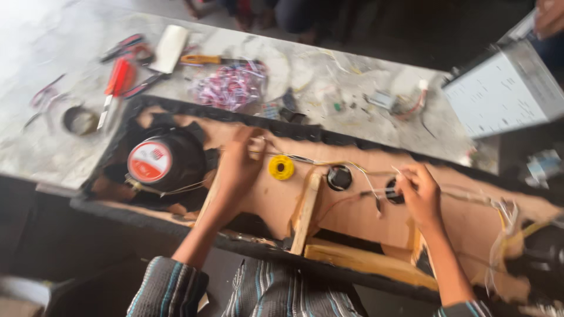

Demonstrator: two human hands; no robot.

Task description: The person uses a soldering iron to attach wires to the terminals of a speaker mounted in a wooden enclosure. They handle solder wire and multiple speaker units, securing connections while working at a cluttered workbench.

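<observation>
Wires (352, 170), thin and pale, run across the inside of a long open speaker box (470, 217) that lies on a grey workbench (47, 147). In the head view, the left hand (238, 164) is curled shut, pinching one end of the wires near a yellow ring (281, 167). The right hand (418, 194) is also closed, its fingertips gripping the wires beside a small black round part (339, 177). A big speaker magnet (161, 161) with a red and white label sits at the box's left end. Red-handled tools (120, 76) and a heap of coloured wire (229, 87) lie on the bench behind, and a white metal case (505, 94) stands at the right.
</observation>
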